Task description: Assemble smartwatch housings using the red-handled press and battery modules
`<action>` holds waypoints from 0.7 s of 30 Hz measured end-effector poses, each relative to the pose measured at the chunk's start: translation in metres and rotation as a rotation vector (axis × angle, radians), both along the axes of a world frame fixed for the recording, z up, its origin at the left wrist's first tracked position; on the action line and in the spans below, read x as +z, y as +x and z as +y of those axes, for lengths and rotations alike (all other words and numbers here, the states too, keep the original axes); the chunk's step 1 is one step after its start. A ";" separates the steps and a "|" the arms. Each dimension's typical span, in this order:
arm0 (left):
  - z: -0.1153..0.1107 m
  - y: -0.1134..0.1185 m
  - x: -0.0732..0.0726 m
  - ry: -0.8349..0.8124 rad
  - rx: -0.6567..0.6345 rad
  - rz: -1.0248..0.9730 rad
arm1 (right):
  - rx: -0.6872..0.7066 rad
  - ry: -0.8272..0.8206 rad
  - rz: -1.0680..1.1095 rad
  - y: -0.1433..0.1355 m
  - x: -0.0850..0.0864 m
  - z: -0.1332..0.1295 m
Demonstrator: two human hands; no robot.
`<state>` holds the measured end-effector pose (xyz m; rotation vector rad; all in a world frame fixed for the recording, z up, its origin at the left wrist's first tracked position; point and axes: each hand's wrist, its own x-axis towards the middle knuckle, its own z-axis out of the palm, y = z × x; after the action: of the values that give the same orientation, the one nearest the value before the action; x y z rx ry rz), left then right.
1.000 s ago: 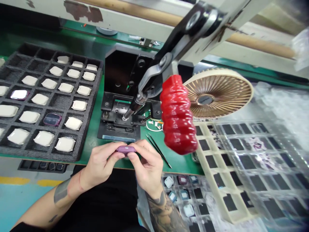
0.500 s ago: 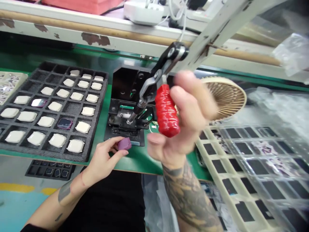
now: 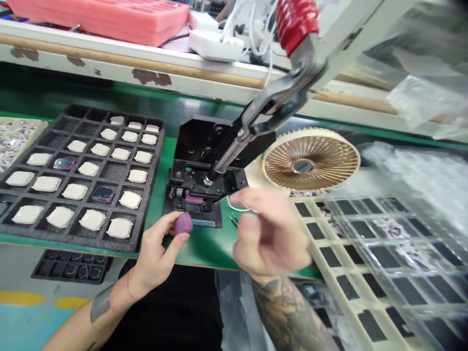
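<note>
Between the thumb and fingers of my left hand [image 3: 159, 248] is a small purple block [image 3: 183, 223], just in front of the black press fixture [image 3: 208, 190]. The press lever with its red grip [image 3: 298, 22] points up and to the right, untouched. Inside the fixture a purple part [image 3: 193, 197] shows under the clamp plate. My right hand [image 3: 272, 231] is blurred by motion, right of the fixture, its fingers partly curled, and whether it holds anything cannot be made out.
On the left, a dark foam tray [image 3: 137, 234] holds several cream pieces and two purple-framed ones. A round fan [image 3: 310, 158] stands behind my right hand. Compartment trays [image 3: 341, 243] lie at right. Thin tweezer-like tips [image 3: 233, 219] lie beside the fixture.
My right hand has let go of the red grip and moved down. The lever has swung up, and a purple part now shows in the fixture. The view has shifted slightly.
</note>
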<state>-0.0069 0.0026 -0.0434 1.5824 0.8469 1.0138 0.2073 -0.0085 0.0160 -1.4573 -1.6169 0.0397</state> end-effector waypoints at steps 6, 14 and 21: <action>-0.003 0.010 0.019 0.211 0.080 0.053 | 0.154 -0.060 -0.189 0.001 -0.047 -0.011; 0.003 0.020 0.028 0.565 0.236 0.367 | 0.259 -0.168 -0.328 0.021 -0.055 0.021; 0.023 0.040 0.042 0.650 0.137 0.894 | -0.060 -0.158 -0.139 0.025 -0.042 -0.047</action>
<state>0.0327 0.0251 -0.0018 2.6501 1.3048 0.6702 0.2321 -0.0559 -0.0263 -1.6603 -1.7124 0.0325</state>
